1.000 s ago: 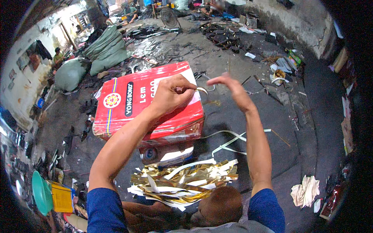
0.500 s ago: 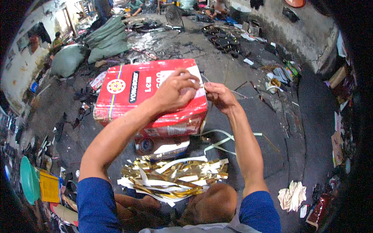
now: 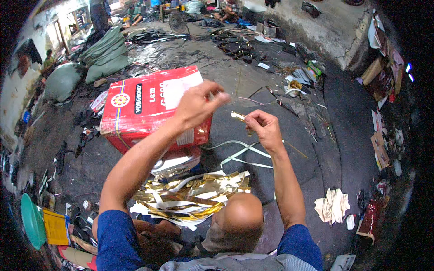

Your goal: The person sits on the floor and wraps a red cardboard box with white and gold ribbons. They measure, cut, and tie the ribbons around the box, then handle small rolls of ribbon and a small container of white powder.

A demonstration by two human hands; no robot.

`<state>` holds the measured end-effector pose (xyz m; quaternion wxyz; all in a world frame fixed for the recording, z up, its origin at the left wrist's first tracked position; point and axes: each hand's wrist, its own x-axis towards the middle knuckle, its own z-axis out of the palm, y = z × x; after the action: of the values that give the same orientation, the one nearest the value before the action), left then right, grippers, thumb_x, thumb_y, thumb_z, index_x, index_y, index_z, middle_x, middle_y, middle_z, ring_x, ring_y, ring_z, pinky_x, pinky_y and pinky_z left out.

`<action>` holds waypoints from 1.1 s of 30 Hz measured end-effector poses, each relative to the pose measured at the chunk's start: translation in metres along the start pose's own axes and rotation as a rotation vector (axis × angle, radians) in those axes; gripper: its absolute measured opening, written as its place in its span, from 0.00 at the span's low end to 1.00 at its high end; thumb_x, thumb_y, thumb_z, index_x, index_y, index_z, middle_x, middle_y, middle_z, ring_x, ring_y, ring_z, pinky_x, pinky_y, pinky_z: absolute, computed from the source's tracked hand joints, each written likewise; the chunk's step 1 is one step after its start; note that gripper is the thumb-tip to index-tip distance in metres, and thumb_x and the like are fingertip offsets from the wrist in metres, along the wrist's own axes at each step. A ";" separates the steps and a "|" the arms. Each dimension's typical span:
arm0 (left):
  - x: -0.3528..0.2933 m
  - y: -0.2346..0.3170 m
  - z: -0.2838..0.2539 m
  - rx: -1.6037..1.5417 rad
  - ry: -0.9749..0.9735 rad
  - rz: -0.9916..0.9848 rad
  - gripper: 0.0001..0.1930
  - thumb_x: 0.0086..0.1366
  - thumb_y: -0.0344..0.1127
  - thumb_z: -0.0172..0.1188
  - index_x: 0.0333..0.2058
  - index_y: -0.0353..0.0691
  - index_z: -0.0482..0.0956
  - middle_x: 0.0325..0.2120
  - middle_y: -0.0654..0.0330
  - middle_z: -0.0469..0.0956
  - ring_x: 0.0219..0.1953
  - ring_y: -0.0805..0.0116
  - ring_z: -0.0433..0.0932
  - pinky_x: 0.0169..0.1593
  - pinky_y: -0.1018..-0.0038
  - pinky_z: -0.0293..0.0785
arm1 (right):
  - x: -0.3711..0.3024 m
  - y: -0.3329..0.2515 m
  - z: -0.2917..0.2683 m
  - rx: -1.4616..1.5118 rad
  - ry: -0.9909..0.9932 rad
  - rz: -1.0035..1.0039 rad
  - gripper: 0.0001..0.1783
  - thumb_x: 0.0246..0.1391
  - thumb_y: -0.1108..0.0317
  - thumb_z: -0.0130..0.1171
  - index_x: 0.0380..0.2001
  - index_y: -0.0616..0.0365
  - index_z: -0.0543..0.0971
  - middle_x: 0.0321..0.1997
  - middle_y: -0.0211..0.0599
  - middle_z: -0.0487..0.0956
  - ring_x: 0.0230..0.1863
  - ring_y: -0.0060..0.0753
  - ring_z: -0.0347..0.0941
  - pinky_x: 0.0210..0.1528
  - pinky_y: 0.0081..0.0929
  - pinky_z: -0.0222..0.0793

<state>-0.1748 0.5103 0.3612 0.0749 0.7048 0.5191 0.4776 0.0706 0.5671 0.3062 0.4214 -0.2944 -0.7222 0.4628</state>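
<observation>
My left hand [image 3: 199,105] is over the right end of a red cardboard box [image 3: 129,128]; its fingers are partly bent, apart and a little blurred, with nothing visible in them. A white sheet [image 3: 178,92] lies on the box top under that hand. To the right of the box, my right hand [image 3: 266,128] pinches a small gold strip [image 3: 238,116] between thumb and fingers, held in the air. A pile of gold and white strips [image 3: 190,198] lies in front of my knees. Between pile and box sits a shiny can-like container [image 3: 176,165], partly hidden by my left arm.
Pale green strapping [image 3: 244,151] loops across the dark floor right of the box. A crumpled cream cloth [image 3: 332,205] lies at the right. Green sacks [image 3: 63,81] stand far left, a green basin [image 3: 32,221] near left. A fan [image 3: 177,21] and people are far back.
My hands have come apart. The right one has drawn away from the box edge, with the gold strip now plainly visible in it. The whole view has shifted, so the box appears further left.
</observation>
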 end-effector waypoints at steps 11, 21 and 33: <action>-0.099 0.023 -0.132 -0.191 -0.459 -0.270 0.13 0.72 0.40 0.60 0.30 0.38 0.79 0.21 0.69 0.73 0.27 0.81 0.71 0.30 0.75 0.67 | -0.101 -0.082 -0.080 -0.238 -0.226 0.206 0.11 0.59 0.64 0.66 0.31 0.61 0.87 0.21 0.25 0.79 0.23 0.14 0.70 0.25 0.19 0.64; -0.153 0.014 -0.186 -0.210 -0.440 -0.425 0.14 0.72 0.42 0.61 0.29 0.39 0.80 0.19 0.71 0.73 0.22 0.82 0.68 0.26 0.78 0.61 | -0.146 -0.126 -0.108 -0.337 -0.254 0.235 0.12 0.61 0.60 0.66 0.31 0.59 0.87 0.20 0.25 0.81 0.19 0.11 0.66 0.21 0.18 0.57; -0.224 0.041 -0.176 0.249 -0.495 -0.513 0.10 0.66 0.33 0.62 0.38 0.30 0.84 0.27 0.61 0.81 0.31 0.75 0.76 0.38 0.73 0.73 | -0.070 -0.091 -0.151 -0.753 -0.142 -0.024 0.19 0.61 0.54 0.62 0.30 0.61 0.85 0.25 0.36 0.82 0.26 0.29 0.77 0.32 0.29 0.72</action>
<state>-0.2811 0.2431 0.3464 0.2293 0.6497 0.6990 0.1917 0.2338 0.5372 0.3991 0.2381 -0.3872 -0.8725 0.1795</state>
